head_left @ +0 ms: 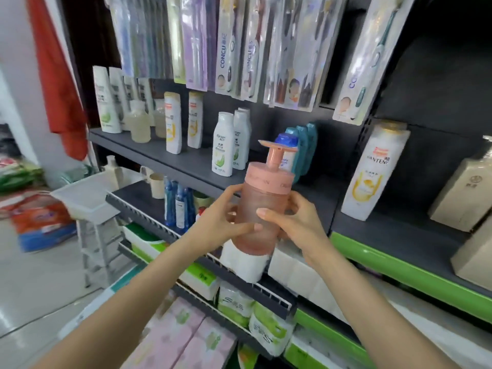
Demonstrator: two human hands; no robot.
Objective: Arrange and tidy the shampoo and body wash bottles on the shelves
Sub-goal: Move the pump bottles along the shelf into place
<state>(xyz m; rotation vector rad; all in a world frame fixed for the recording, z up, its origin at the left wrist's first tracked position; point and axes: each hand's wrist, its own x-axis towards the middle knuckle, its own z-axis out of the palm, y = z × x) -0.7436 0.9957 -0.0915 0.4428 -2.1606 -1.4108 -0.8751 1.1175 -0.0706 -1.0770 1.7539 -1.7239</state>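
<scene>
Mid-frame, the left hand and right hand hold a pink pump bottle upright before the shelf, where white bottles stand at centre.

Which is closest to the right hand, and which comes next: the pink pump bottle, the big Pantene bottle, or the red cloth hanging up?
1. Pink pump bottle: gripped by the right hand itself.
2. Pantene bottle: standing on the shelf to the right.
3. Red cloth: hanging far off at the upper left.

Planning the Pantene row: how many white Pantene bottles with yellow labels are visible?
3: two white Pantene bottles with yellow labels stand mid-shelf, one beside the other; a larger one stands on the right shelf. More may hide behind.
</scene>
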